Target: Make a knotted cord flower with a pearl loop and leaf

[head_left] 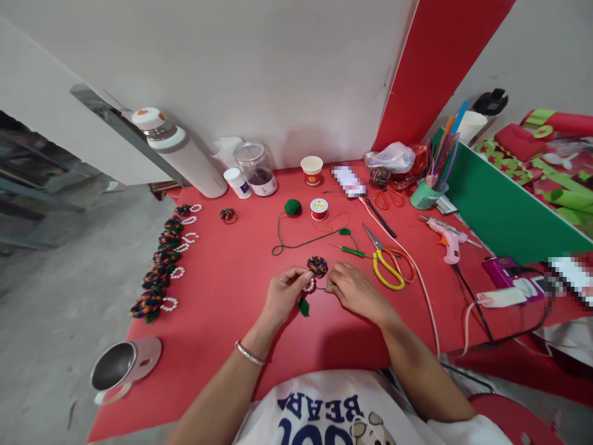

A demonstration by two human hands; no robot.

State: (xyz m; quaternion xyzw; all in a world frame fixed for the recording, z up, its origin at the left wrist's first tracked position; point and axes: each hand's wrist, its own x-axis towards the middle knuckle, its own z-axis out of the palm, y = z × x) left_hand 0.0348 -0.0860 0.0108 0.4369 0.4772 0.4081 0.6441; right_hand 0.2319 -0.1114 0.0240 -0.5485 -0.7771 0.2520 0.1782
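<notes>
My left hand (285, 293) pinches a multicoloured crocheted flower (317, 266) at its lower edge, over the red table. A loop of pearl-like beads (309, 285) hangs by its fingertips, and a green crocheted leaf (303, 307) dangles just below. My right hand (349, 287) is closed on a thin dark strand of yarn (320, 287) that runs toward the flower. Beyond the hands lies a crochet hook (353, 251) with a green handle. A ball of green yarn (293, 207) trails its strand to a small green crocheted piece (344, 232).
Yellow-handled scissors (389, 270) lie to the right, near a white cable (417, 266) and a pink glue gun (448, 240). Several finished flowers (155, 279) line the left edge beside a mug (139, 358). A thread spool (319, 209) and paper cup (312, 170) stand farther back.
</notes>
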